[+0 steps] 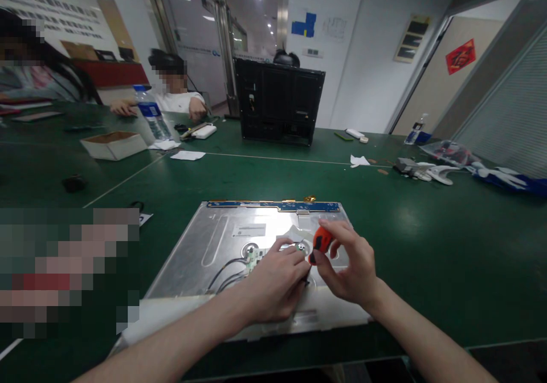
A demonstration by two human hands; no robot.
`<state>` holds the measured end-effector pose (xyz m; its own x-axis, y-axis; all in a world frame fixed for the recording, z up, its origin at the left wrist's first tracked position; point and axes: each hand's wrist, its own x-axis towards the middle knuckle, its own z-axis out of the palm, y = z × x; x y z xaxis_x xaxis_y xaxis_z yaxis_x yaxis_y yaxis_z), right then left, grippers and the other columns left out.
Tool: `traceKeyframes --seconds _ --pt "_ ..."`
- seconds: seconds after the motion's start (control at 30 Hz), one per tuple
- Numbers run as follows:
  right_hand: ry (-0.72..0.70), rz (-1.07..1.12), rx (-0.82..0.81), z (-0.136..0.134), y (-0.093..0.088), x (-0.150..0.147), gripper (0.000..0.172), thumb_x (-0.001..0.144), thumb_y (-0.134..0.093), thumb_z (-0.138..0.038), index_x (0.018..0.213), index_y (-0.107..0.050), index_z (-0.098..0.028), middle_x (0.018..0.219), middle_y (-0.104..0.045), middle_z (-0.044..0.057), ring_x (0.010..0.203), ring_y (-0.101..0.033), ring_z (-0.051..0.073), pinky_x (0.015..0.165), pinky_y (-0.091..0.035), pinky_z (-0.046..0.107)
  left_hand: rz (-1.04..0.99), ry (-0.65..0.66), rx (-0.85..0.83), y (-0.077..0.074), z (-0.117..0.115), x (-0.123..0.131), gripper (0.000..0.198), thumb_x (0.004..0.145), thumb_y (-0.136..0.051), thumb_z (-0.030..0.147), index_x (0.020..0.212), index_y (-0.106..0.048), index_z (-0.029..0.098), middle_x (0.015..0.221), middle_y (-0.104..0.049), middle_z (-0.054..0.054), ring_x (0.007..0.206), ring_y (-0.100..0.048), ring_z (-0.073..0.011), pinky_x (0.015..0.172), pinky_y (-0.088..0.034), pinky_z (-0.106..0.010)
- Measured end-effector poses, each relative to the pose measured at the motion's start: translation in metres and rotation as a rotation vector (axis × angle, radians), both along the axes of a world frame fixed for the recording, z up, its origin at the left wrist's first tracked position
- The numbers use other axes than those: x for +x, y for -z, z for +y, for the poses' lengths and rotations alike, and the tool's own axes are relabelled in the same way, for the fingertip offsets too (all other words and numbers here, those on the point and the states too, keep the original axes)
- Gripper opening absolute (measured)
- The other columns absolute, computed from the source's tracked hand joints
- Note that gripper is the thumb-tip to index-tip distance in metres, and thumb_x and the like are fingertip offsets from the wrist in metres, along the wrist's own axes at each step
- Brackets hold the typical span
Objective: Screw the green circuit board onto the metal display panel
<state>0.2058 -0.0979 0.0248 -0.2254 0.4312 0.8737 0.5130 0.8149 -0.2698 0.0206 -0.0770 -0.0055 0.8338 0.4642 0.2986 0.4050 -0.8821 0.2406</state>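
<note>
A flat metal display panel (217, 232) lies back side up in front of me, with a blue circuit strip (256, 206) along its far edge. A small green circuit board (255, 256) with dark cables sits on it, partly covered by my left hand (284, 277). That hand rests low over the panel, fingers curled together; what they grip, if anything, is hidden. My right hand (352, 260) is closed around the orange and black handle of a screwdriver (321, 240). The screwdriver slants down toward my left fingertips, and its tip is hidden.
Across the green table (405, 240) stands a black monitor housing (280, 101). A white open box (113, 145) and a water bottle (151, 112) are at the far left. Tools and a plastic bag (448, 152) lie at the right. People sit on the left side.
</note>
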Motion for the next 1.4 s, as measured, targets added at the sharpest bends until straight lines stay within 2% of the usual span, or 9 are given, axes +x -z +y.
traceKeyframes --seconds 0.17,0.33,0.47,0.7,0.8,0.93,1.07,1.4 --pt "-0.003 -0.003 0.001 -0.0001 -0.0016 0.0003 0.047 0.09 -0.058 -0.016 0.136 -0.048 -0.02 0.083 -0.067 0.002 0.059 -0.059 0.013 0.045 -0.051 0.021 -0.005 0.005 0.006 0.0016 0.0008 -0.0005 0.012 0.084 -0.055 0.015 0.09 -0.064 0.02 0.093 -0.072 -0.007 0.091 -0.066 -0.025 0.104 -0.039 -0.049" --pt "-0.004 0.002 0.046 0.0019 0.0002 0.002 0.045 0.092 -0.067 -0.023 0.134 -0.053 -0.024 0.089 -0.065 0.003 0.066 -0.061 0.014 0.05 -0.053 0.023 -0.003 0.001 0.002 0.0032 0.0012 -0.0005 0.015 0.083 -0.056 0.016 0.094 -0.065 0.02 0.096 -0.073 -0.007 0.094 -0.066 -0.026 0.105 -0.038 -0.049" --pt "0.006 -0.019 0.051 0.0014 0.0002 0.0015 0.047 0.093 -0.065 -0.019 0.137 -0.054 -0.025 0.09 -0.062 0.003 0.069 -0.062 0.014 0.053 -0.056 0.024 -0.001 -0.015 -0.002 0.0019 0.0004 0.0004 0.01 0.083 -0.056 0.016 0.088 -0.064 0.019 0.093 -0.073 -0.007 0.094 -0.067 -0.0265 0.105 -0.038 -0.049" --pt "-0.033 -0.014 0.057 -0.0008 -0.0028 -0.0018 0.05 0.091 -0.052 -0.011 0.14 -0.048 -0.019 0.084 -0.066 0.003 0.061 -0.06 0.013 0.046 -0.051 0.022 0.026 -0.02 -0.005 -0.0002 -0.0004 0.0014 0.01 0.083 -0.057 0.016 0.09 -0.063 0.018 0.094 -0.073 -0.008 0.093 -0.067 -0.0254 0.105 -0.039 -0.048" --pt "-0.048 -0.016 0.051 0.0003 -0.0026 -0.001 0.046 0.092 -0.054 -0.014 0.137 -0.047 -0.018 0.083 -0.067 0.003 0.06 -0.059 0.013 0.046 -0.051 0.022 0.028 -0.024 -0.005 0.0 -0.0004 0.0011 0.009 0.083 -0.057 0.016 0.09 -0.063 0.018 0.095 -0.073 -0.008 0.094 -0.067 -0.0256 0.104 -0.039 -0.048" --pt "-0.044 -0.018 0.076 0.0022 -0.0001 0.0012 0.043 0.093 -0.063 -0.021 0.134 -0.049 -0.022 0.087 -0.065 0.002 0.065 -0.06 0.014 0.053 -0.056 0.024 0.021 -0.025 -0.014 0.0002 -0.0004 0.0009 0.009 0.083 -0.057 0.016 0.09 -0.062 0.019 0.095 -0.073 -0.008 0.094 -0.067 -0.0259 0.104 -0.039 -0.048" --pt "-0.004 -0.007 0.075 0.0017 0.0013 0.0023 0.041 0.092 -0.066 -0.019 0.131 -0.055 -0.023 0.098 -0.061 0.006 0.068 -0.06 0.013 0.054 -0.056 0.023 0.008 -0.02 -0.018 0.0003 -0.0005 0.0011 0.011 0.084 -0.055 0.016 0.09 -0.064 0.019 0.093 -0.073 -0.008 0.094 -0.067 -0.0267 0.104 -0.039 -0.049" --pt "-0.015 -0.038 0.056 -0.0021 -0.0067 -0.0018 0.048 0.089 -0.055 -0.01 0.136 -0.053 -0.018 0.089 -0.067 0.004 0.062 -0.062 0.013 0.051 -0.055 0.023 -0.001 0.002 0.003 0.0016 0.0006 0.0001 0.013 0.084 -0.056 0.016 0.094 -0.063 0.019 0.097 -0.073 -0.008 0.095 -0.067 -0.0257 0.104 -0.04 -0.049"
